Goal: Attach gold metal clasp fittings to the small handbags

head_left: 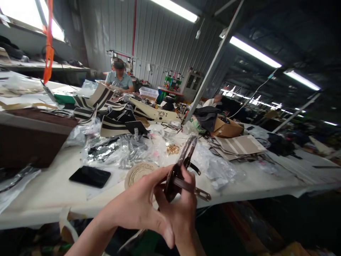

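My right hand (178, 213) is closed around dark brown leather straps (173, 181) with metal fittings, held above the table's front edge. One strap end with a metal loop (204, 194) sticks out to the right, and a longer part wrapped in clear plastic points up and away. From the left, my left hand (141, 202) reaches across with its index finger along the straps; its thumb stands apart, lower down, and its other fingers are partly hidden. Behind the hands lie a roll of cream tape (140, 172) and a small pile of gold-coloured metal pieces (172, 149).
On the white table (64, 188) lie a black phone (90, 176), clear plastic bags (215, 170), striped panels (114, 126) and a stack of beige panels (241, 145). A brown box-like block (34, 135) stands left. Beyond the table sits a co-worker (119, 80); another person is farther right.
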### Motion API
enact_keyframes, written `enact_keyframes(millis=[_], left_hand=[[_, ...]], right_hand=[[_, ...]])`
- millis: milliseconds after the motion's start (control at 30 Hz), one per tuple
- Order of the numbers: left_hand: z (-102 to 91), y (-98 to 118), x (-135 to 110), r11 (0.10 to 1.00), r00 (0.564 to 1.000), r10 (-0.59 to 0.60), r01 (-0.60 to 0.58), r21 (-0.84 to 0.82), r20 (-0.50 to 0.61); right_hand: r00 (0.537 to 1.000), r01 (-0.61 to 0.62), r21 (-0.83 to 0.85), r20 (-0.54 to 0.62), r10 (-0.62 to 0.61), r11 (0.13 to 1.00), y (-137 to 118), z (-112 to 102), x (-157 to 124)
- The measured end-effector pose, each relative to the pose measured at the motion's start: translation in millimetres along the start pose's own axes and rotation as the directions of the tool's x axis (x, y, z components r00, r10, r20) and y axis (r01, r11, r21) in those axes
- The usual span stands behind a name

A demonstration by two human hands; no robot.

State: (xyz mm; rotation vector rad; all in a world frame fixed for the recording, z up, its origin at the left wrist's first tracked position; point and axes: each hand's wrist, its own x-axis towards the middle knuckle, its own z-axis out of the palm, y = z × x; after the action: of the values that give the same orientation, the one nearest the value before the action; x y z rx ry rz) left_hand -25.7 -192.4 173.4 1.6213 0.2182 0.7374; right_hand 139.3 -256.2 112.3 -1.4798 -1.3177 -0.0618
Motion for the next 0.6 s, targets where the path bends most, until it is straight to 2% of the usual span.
enact_keyframes(millis=[133, 200, 267, 333, 433, 500, 533, 567, 600], left_hand=[[2.6, 16.2, 2.9, 0.982, 0.996, 0.084, -0.089, -0.169, -0.033], [4.7, 24.7, 9.0, 0.969, 0.991, 0.102, -0.120, -0.217, -0.091], [2.6, 34.2, 15.9, 0.972, 0.969, 0.138, -0.172, -0.159, -0.204], [-6.1, 42.6, 20.3, 0.976, 0.905, 0.204, -0.218, 0.004, -0.373], [-29.3, 48.9, 18.1, 0.946, 0.761, 0.314, -0.201, 0.254, -0.568], [-46.0, 49.9, 11.1, 0.919, 0.700, 0.360, -0.150, 0.366, -0.617], [-53.2, 50.4, 6.3, 0.904, 0.693, 0.376, -0.128, 0.409, -0.614], [-58.9, 51.4, 0.9, 0.888, 0.708, 0.390, -0.121, 0.443, -0.589], [-63.0, 53.2, -5.0, 0.875, 0.741, 0.398, -0.131, 0.466, -0.540]], right_hand=[[0.971, 0.235, -0.066, -0.029, -0.237, 0.970, -32.8, -48.6, 24.6], [0.951, 0.296, -0.121, -0.058, -0.305, 0.947, -44.7, -73.6, 37.4], [0.949, 0.293, -0.161, -0.066, -0.307, 0.942, -53.2, -96.5, 49.0], [0.970, 0.227, -0.138, -0.061, -0.237, 0.964, -58.2, -113.6, 59.1], [0.984, 0.122, 0.063, -0.141, -0.112, 0.991, -57.4, -122.8, 73.9], [0.981, 0.118, 0.266, -0.179, -0.072, 0.957, -49.6, -119.5, 85.5], [0.984, 0.126, 0.356, -0.161, -0.072, 0.926, -43.5, -116.2, 91.9], [0.990, 0.126, 0.433, -0.117, -0.083, 0.892, -36.2, -112.3, 98.4], [0.992, 0.125, 0.496, -0.071, -0.103, 0.859, -27.9, -107.9, 104.7]])
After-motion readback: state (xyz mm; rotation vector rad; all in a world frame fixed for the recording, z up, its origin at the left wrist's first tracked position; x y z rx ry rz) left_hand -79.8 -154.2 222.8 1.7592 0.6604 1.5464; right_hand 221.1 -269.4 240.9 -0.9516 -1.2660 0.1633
